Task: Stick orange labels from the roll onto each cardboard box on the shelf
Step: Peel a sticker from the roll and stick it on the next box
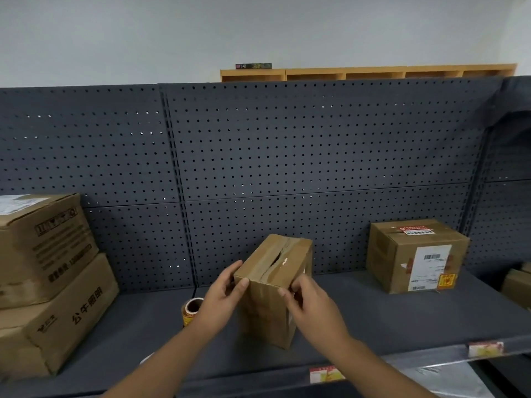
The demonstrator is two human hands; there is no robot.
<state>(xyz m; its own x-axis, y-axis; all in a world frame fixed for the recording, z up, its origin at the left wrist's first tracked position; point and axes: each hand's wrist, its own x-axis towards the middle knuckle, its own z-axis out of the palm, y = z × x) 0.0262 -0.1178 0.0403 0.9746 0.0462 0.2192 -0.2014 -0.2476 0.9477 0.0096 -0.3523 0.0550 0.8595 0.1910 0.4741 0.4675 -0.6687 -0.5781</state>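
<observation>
Both hands are gripping a small cardboard box (273, 285) standing upright on the dark shelf (373, 320), near its middle. The left hand (221, 297) is holding the box's upper left edge, with its fingers (230, 272) lying along the left side and its thumb curling over the near top corner. The right hand (310, 305) is clasping the upper right edge, its fingers curling round that corner. The box's top is showing brown tape with a torn seam along the middle.

The label roll (192, 310) is standing on the shelf just left of the held box, partly hidden behind the left wrist; orange and yellow printing is showing on its outer turn.

A second cardboard box (413, 254) is sitting well apart to the right, against the perforated back panel (287, 153). It is carrying a white shipping slip and a small orange label (446, 280) at the lower right of its front face. Two larger boxes (48, 282) are sitting stacked at the left end of the shelf. Another carton (518, 280) is showing partly at the right edge of the view.

Small price tags (326, 374) are hanging on the front lip of the shelf.
</observation>
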